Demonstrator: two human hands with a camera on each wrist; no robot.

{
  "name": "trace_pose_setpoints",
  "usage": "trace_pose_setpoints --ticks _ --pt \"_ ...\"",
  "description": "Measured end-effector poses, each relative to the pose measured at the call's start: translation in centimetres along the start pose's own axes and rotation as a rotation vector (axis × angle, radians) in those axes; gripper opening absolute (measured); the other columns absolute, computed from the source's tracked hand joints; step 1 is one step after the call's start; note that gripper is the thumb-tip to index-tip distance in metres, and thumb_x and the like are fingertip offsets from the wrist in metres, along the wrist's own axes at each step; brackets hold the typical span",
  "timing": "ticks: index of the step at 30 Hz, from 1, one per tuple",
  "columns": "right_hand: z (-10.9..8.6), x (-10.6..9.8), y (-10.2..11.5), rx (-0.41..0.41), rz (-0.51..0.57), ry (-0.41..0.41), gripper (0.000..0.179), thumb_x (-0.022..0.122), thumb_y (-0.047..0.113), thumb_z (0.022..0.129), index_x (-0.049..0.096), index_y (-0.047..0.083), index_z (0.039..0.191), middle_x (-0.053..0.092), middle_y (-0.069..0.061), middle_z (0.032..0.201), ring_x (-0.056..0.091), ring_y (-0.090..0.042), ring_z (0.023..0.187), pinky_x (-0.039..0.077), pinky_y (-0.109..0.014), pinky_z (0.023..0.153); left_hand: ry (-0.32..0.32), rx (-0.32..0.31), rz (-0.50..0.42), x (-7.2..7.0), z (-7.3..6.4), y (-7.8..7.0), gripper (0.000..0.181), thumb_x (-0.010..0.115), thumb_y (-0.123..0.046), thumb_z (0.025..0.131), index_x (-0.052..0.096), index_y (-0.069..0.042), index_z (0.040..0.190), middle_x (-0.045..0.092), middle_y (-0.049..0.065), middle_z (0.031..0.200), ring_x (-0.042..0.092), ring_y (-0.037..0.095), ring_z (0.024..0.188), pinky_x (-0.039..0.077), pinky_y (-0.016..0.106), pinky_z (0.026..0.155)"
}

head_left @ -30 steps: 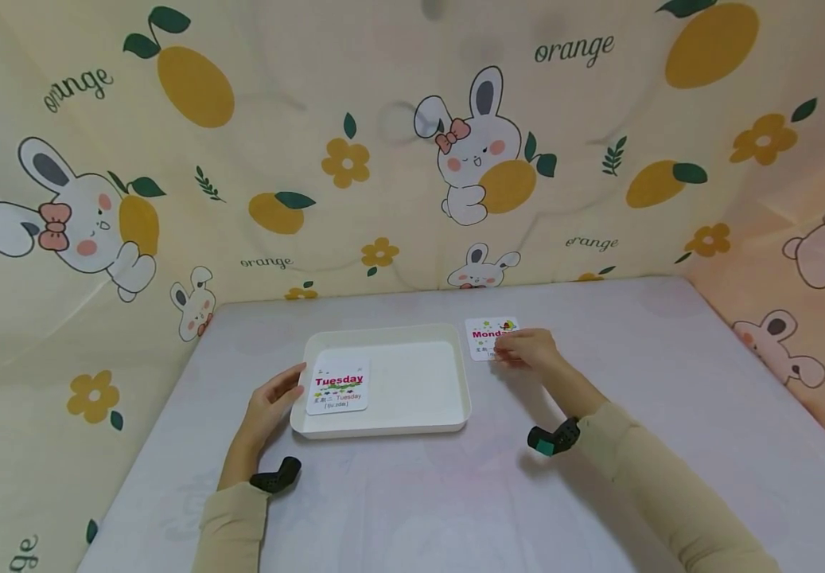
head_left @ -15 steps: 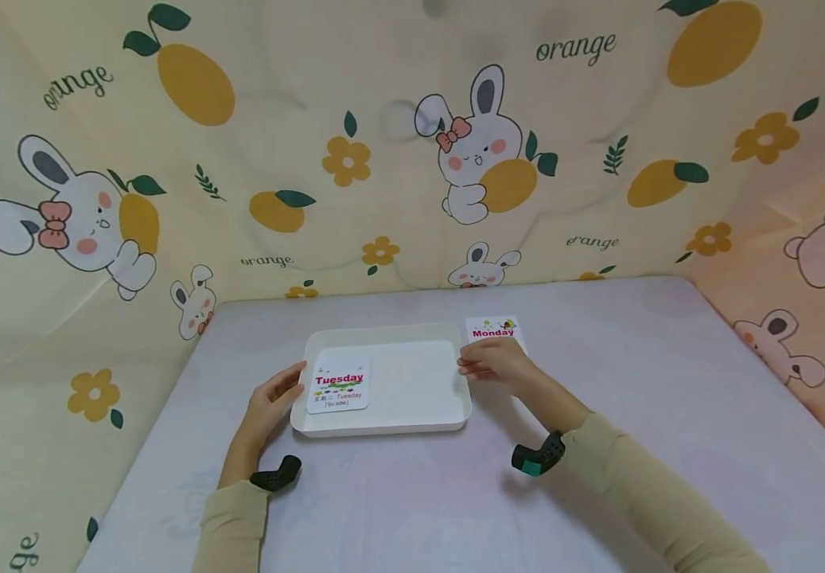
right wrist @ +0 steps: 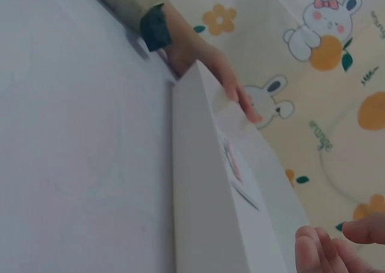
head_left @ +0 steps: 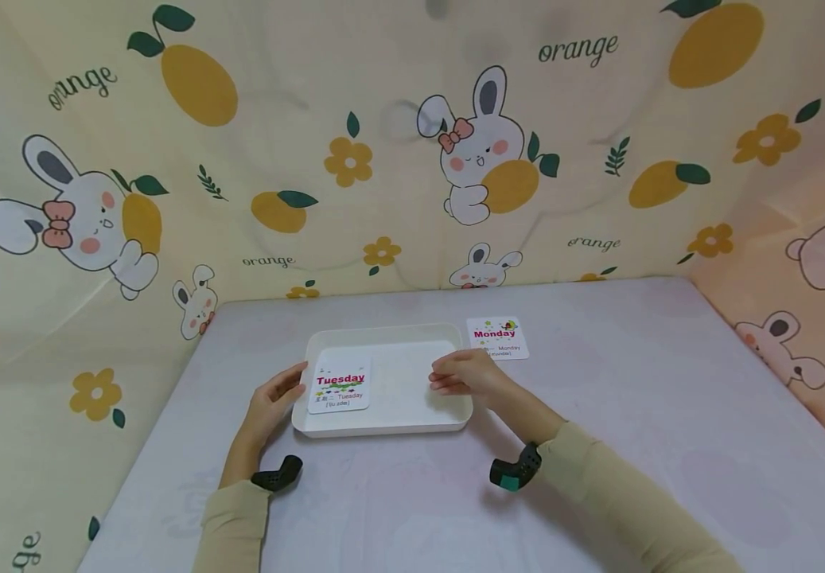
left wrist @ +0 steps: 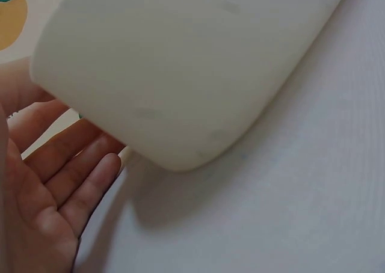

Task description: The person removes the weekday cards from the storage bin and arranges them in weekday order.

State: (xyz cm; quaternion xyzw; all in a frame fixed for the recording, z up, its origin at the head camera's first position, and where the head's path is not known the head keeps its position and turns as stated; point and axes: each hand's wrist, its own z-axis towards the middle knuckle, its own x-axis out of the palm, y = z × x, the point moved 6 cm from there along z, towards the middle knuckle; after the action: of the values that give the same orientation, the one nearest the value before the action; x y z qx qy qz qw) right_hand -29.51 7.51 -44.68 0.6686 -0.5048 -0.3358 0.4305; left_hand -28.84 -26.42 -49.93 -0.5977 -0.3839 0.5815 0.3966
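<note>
A white tray (head_left: 412,414) lies on the table. Inside its left part is a square white card (head_left: 339,386) with "Tuesday" printed in red. My left hand (head_left: 269,407) touches the tray's left rim with loosely extended fingers; in the left wrist view those fingers (left wrist: 72,165) lie along the tray's outer wall. Over the tray's right part hovers my right hand (head_left: 471,372). The right wrist view shows a gap between its thumb and fingers (right wrist: 313,249), and nothing is seen between them. Just beyond this hand lies a "Monday" card (head_left: 496,333), its lower left corner hidden.
A pale cloth covers the table (head_left: 383,509). Behind it and at both sides rises a cream sheet (head_left: 398,119) printed with rabbits, oranges and flowers. Each wrist carries a small black device, such as the right wrist device (head_left: 515,468).
My right hand has left the Monday card and moved left over the tray's right rim to above its right part. My left hand, the tray and the Tuesday card have stayed put.
</note>
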Motion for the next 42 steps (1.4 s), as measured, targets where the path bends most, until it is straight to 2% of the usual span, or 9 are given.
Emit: trace_pose_setpoints --ticks 5,13,22,31,39,42 --pt "0.4 1.6 -0.5 0.011 0.019 0.027 0.036 0.058 0.007 0.093 0.055 -0.014 0.122 0.071 0.0 0.075 0.069 -0.007 0.066 0.058 -0.021 0.065 0.005 0.006 0.005 0.0 0.0 0.0 0.049 0.057 -0.028 0.097 0.048 -0.011 0.142 0.046 0.01 0.151 0.047 -0.021 0.104 0.035 -0.002 0.089" --pt "1.1 4.0 -0.9 0.002 0.03 0.052 0.034 0.058 0.009 0.093 0.058 -0.013 0.119 0.072 -0.002 0.077 0.07 -0.008 0.066 0.058 -0.022 0.067 0.003 -0.018 0.002 0.1 -0.1 -0.1 0.048 0.057 -0.029 0.097 0.048 -0.013 0.141 0.047 0.008 0.15 0.047 -0.02 0.104 0.035 -0.001 0.09" --pt "2.3 5.9 -1.3 0.056 0.069 0.021 0.029 0.06 0.007 0.092 0.062 -0.01 0.115 0.071 -0.003 0.076 0.069 -0.009 0.064 0.059 -0.023 0.066 0.004 -0.035 0.009 0.1 0.0 0.2 0.048 0.056 -0.029 0.097 0.047 -0.015 0.142 0.045 0.007 0.151 0.049 -0.004 0.118 0.035 0.0 0.091" --pt "3.3 6.9 -1.8 0.108 0.087 -0.013 0.026 0.061 0.007 0.092 0.063 -0.007 0.114 0.072 -0.006 0.079 0.068 -0.008 0.063 0.057 -0.021 0.062 0.004 -0.027 0.0 0.1 0.0 0.0 0.048 0.057 -0.028 0.097 0.048 -0.015 0.142 0.046 0.006 0.151 0.047 -0.018 0.107 0.034 -0.001 0.09" --pt "4.1 7.8 -2.1 0.129 0.08 -0.04 0.025 0.062 0.007 0.09 0.064 -0.006 0.111 0.071 -0.005 0.076 0.066 -0.008 0.06 0.055 -0.019 0.058 0.008 -0.031 -0.005 0.0 -0.1 -0.2 0.048 0.057 -0.028 0.097 0.048 -0.015 0.142 0.046 0.006 0.151 0.047 -0.018 0.107 0.034 -0.001 0.09" --pt "4.3 8.1 -2.1 0.129 0.077 -0.044 0.024 0.063 0.007 0.09 0.064 -0.005 0.11 0.071 -0.005 0.075 0.066 -0.008 0.06 0.055 -0.018 0.057 0.01 -0.045 -0.004 0.1 -0.2 -0.1 0.049 0.057 -0.03 0.097 0.047 -0.016 0.142 0.046 0.005 0.151 0.048 -0.011 0.114 0.034 -0.001 0.09"
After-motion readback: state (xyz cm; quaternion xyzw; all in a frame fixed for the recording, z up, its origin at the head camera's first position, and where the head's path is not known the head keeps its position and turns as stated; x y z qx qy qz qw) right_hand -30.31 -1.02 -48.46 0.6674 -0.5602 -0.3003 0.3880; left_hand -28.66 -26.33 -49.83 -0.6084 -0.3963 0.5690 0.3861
